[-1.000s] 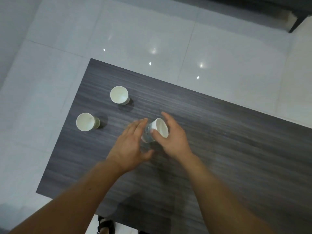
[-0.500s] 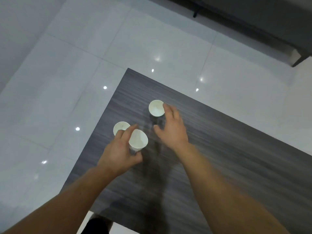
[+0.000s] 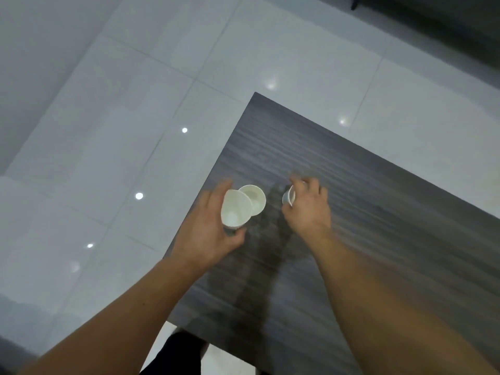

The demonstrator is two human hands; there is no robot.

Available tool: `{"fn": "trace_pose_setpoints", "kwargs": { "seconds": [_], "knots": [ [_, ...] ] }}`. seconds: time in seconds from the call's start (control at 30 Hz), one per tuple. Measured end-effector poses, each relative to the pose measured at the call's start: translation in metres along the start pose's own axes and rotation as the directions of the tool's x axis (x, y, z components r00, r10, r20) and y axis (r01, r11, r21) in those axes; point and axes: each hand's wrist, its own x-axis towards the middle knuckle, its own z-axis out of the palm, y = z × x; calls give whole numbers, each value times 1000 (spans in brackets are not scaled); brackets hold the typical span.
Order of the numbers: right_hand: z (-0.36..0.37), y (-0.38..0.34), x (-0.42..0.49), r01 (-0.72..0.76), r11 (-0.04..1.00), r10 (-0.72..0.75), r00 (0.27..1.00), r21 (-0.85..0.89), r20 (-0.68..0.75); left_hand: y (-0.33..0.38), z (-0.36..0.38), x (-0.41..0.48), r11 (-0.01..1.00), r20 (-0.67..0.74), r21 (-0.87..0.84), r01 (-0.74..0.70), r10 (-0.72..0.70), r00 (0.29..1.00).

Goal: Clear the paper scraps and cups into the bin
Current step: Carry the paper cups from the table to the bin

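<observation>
Gripping a tilted cup in the left hand, mouth toward the camera, near the bench edge. Overlapping a second cup at its 1 o'clock, upright on the bench. Clasping a third cup in the right hand, at 3 o'clock, apart from both, blurred.

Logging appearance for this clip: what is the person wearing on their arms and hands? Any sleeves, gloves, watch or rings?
Nothing worn shows. The left forearm and right forearm are bare to the frame's edge, with no sleeve in view. The left hand and right hand have no gloves. No watch, band or ring is visible, though the fingertips are blurred.
</observation>
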Motion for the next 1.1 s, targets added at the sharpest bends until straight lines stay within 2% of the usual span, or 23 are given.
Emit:
{"fn": "trace_pose_setpoints", "kwargs": {
  "seconds": [0.23, 0.33, 0.47, 0.6, 0.73, 0.8, 0.97, 1.1],
  "knots": [
    [-27, -5, -110, -87, 976, 121, 979, 200, -164, 48, -17, -27, 986, 84, 123, -108, 98, 992],
    [-45, 8, -173, -169, 943, 234, 950, 287, -208, 89, -25, -47, 969, 139, 113, -221, 204, 969],
    [-69, 37, -260, -268, 877, 385, 889, 398, -250, 151, -29, -87, 912, 214, 89, -400, 374, 902],
    [-83, 73, -355, -317, 820, 499, 804, 476, -324, 213, -10, -149, 804, 324, 97, -587, 532, 782],
    [-76, 113, -461, -378, 740, 624, 693, 556, -361, 266, 29, -232, 662, 429, 88, -745, 649, 628],
    [-66, 134, -517, -411, 709, 673, 637, 574, -375, 284, 54, -281, 611, 481, 74, -788, 670, 565],
    [-40, 189, -662, -490, 612, 788, 441, 621, -429, 322, 127, -415, 455, 625, 20, -890, 690, 366],
    [-19, 232, -767, -558, 477, 878, 267, 679, -397, 343, 182, -510, 330, 731, -37, -943, 652, 199]
  ]
}}
